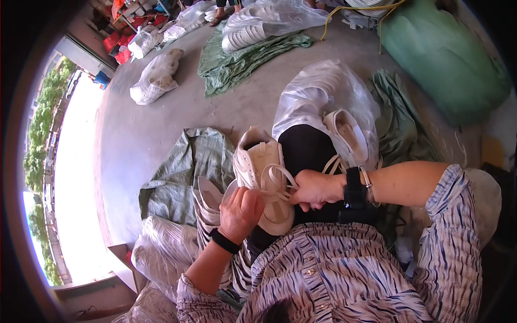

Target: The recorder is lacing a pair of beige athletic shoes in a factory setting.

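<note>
A cream sneaker (277,214) rests on my lap, its toe toward me and its heel opening away. Pale shoelaces (278,177) loop over its tongue. My left hand (242,214) is closed at the left side of the shoe, fingers curled by the lace. From the right, my right hand (318,189) pinches the lace beside the loop. Another cream shoe (346,138) lies beyond my right hand, by the clear plastic bag, with its lace trailing toward me. Several shoe uppers (207,207) are stacked just left of my left hand.
Clear plastic bags of shoe parts (164,250) sit at my left. Green woven sacking (180,167) lies on the floor ahead-left, more (237,62) farther off. A large green sack (439,59) stands at far right. A plastic-wrapped bundle (156,76) rests on the grey floor (124,116).
</note>
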Available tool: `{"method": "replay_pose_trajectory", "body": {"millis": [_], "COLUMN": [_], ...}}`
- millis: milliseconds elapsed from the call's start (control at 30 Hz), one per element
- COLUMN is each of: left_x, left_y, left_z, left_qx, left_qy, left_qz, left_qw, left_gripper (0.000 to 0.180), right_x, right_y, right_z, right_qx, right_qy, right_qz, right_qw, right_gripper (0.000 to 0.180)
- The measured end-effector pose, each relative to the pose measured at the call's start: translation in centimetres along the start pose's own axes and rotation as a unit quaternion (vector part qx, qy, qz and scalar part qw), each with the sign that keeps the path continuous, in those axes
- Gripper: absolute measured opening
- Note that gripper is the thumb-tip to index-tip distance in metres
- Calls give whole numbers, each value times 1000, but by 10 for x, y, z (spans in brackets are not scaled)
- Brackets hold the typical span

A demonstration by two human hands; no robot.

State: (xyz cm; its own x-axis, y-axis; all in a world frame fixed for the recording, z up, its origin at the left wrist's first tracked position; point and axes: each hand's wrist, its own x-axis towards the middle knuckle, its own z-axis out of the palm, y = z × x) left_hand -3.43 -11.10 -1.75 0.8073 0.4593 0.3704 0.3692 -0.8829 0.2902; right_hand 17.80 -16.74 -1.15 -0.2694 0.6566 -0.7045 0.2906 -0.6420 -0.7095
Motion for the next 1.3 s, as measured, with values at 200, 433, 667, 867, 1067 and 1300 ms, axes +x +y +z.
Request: {"method": "replay_pose_trajectory", "body": {"millis": [200, 433, 667, 867, 1067, 1300], "left_x": [8, 17, 26, 31, 23, 29], "left_y": [27, 30, 31, 33, 34, 36], "left_z": [-8, -5, -11, -11, -7, -1], "left_qx": [-32, -33, -49, -4, 23, 8], "left_qy": [35, -17, -78, -145, -70, -104], "left_qz": [-44, -50, -83, -60, -36, -37], "left_qw": [998, 998, 992, 988, 997, 994], "left_gripper": [29, 24, 17, 13, 12, 13], "right_x": [-7, -8, -14, -21, -30, 31], "right_y": [2, 13, 28, 28, 13, -53], "right_z": [10, 15, 17, 12, -52, -85], "right_qx": [210, 412, 542, 513, 313, 247], "right_qy": [25, -19, -93, -98, -69, -15], "right_qz": [33, 50, 4, -8, -56, -97], "right_qw": [977, 910, 835, 853, 946, 964], "right_gripper": [7, 6, 5, 6, 14, 28]}}
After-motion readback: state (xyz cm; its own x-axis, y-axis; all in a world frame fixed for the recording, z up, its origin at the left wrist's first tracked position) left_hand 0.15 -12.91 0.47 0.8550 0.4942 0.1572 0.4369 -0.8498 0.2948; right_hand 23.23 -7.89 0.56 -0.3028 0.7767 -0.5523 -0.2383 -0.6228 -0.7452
